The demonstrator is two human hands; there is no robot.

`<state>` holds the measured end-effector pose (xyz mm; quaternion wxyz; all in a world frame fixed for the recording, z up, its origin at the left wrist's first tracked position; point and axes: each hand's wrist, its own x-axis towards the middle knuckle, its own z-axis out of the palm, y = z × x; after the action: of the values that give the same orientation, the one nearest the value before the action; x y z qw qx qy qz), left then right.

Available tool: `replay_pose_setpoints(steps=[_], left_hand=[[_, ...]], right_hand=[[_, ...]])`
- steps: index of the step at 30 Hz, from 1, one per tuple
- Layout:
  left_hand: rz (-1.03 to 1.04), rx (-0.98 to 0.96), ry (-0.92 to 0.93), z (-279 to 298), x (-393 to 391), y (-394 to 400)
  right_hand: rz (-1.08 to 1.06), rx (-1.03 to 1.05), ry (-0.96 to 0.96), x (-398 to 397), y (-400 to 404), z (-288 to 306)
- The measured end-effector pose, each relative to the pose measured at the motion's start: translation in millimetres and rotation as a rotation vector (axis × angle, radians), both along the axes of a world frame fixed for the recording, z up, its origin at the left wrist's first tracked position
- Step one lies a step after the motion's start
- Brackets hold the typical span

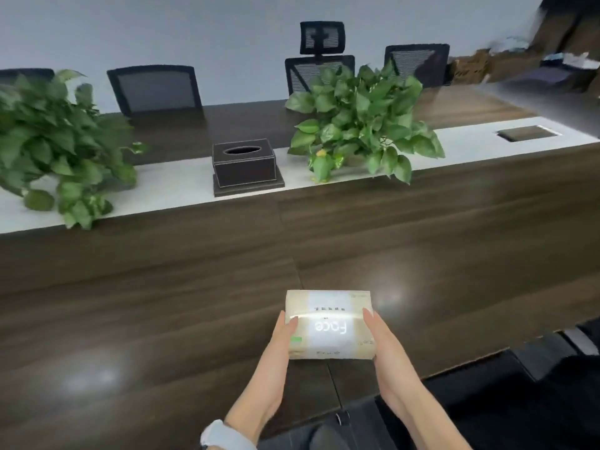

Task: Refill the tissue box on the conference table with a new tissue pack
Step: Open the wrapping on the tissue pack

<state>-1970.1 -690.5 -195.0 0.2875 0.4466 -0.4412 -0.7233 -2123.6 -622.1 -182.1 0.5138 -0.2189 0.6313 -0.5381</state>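
Both hands, left hand (281, 336) and right hand (378, 332), clamp the short ends of the tissue pack (328, 323), low over the table's (146, 303) near edge. Gripping 2 ends likely keeps it level. Beyond, the tissue box (244, 165) sits on the white strip (181, 186) between 2 plants (365, 121), its slot looking empty.

Office meeting room, conference table (162, 303), mesh chairs (156, 89)

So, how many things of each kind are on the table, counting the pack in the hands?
Plants: 2
Tissue box: 1
Tissue pack: 1
Total: 4
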Motion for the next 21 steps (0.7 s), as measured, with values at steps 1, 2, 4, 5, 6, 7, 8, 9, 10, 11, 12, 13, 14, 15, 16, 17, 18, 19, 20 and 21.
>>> replay_pose_setpoints(steps=[1,2,4,5,6,7,8,9,10,11,12,13,14,15,16,17,18,19,20,21], left_hand=[[0.026,-0.01,-0.008,-4.8,-4.5,-10.3],[0.048,-0.015,-0.015,-7.7,-9.0,-19.7],[0.075,-0.008,-0.024,-14.2,-18.3,-36.0],[0.078,-0.02,-0.032,-16.2,-24.1,-43.2],[0.09,-0.027,-0.043,-15.7,-30.1,-50.2],[0.104,-0.027,-0.057,-16.6,-35.0,-56.2],[0.121,-0.023,-0.063,-18.0,-39.8,-62.1],[0.134,-0.028,-0.071,-19.4,-44.8,-68.0],[0.143,-0.036,-0.08,-20.4,-49.2,-73.3],[0.162,-0.034,-0.09,-23.3,-53.8,-79.4],[0.18,-0.025,-0.091,-24.9,-57.5,-83.4],[0.195,-0.014,-0.098,-27.7,-60.0,-87.0],[0.203,-0.009,-0.107,-30.2,-61.6,-89.2],[0.205,-0.012,-0.116,-32.3,-63.5,-90.5],[0.211,-0.015,-0.127,-35.0,-64.2,-92.2],[0.208,-0.02,-0.136,-36.5,-64.5,-93.9],[0.208,-0.021,-0.129,-35.8,-64.2,-94.7],[0.23,-0.013,-0.133,-37.7,-64.0,-95.8],[0.282,-0.003,-0.153,-40.5,-63.4,-95.7],[0.35,-0.017,-0.214,-44.6,-62.3,-94.7]], right_hand=[[0.032,0.003,-0.002,-6.8,-16.5,-4.2],[0.063,0.005,-0.008,-13.7,-31.1,-8.3],[0.13,0.007,-0.001,-26.8,-58.1,-14.9],[0.168,0.006,0.013,-34.2,-70.0,-17.7],[0.2,0.009,0.025,-41.0,-82.3,-20.6],[0.22,0.01,0.03,-46.0,-91.7,-22.9],[0.237,0.01,0.031,-51.2,-101.0,-26.4],[0.248,0.008,0.031,-55.5,-110.0,-29.1],[0.258,0.009,0.024,-59.6,-117.8,-31.1],[0.266,0.014,0.017,-63.0,-125.7,-34.4],[0.266,0.019,0.018,-65.2,-130.6,-38.6],[0.265,0.022,0.021,-66.7,-134.4,-43.2],[0.265,0.022,0.033,-67.4,-136.5,-48.5],[0.267,0.018,0.051,-67.7,-137.6,-52.7],[0.267,0.026,0.075,-67.8,-139.7,-57.1],[0.264,0.041,0.103,-68.1,-141.3,-59.7],[0.255,0.061,0.141,-68.6,-142.5,-61.0],[0.238,0.076,0.188,-69.1,-143.5,-61.8],[0.207,0.071,0.249,-70.3,-143.3,-61.6],[0.169,0.043,0.313,-71.2,-141.9,-61.6]])
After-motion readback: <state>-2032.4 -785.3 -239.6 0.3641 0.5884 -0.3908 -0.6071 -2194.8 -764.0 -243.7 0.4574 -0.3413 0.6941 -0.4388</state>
